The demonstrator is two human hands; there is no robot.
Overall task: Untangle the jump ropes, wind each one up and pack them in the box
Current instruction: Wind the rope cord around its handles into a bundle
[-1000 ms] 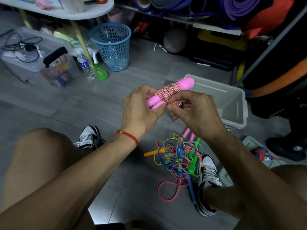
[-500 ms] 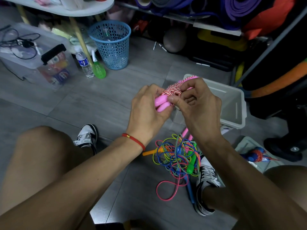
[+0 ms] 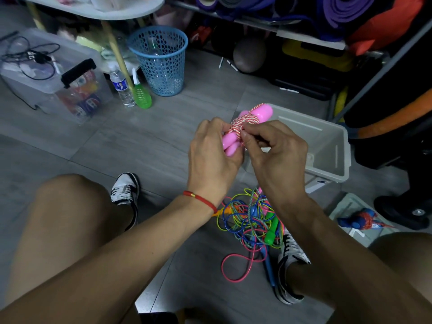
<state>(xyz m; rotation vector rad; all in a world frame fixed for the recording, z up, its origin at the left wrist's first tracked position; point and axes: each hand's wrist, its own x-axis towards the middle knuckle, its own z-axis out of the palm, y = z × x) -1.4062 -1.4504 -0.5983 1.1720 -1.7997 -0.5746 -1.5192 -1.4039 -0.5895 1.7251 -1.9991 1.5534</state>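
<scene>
Wound pink jump rope (image 3: 245, 122), both handles side by side with the red-and-white cord wrapped round them, is held in the air just above the near-left corner of the box (image 3: 327, 146); its long axis runs from lower left to upper right, far end toward the box. Left hand (image 3: 210, 155) grips the lower handle ends; right hand (image 3: 278, 150), nearer the box, pinches the cord at the wrap. Tangled ropes (image 3: 252, 220) lie on the floor (image 3: 152, 141) below; no label is legible, water bottle (image 3: 121, 87) print too small.
</scene>
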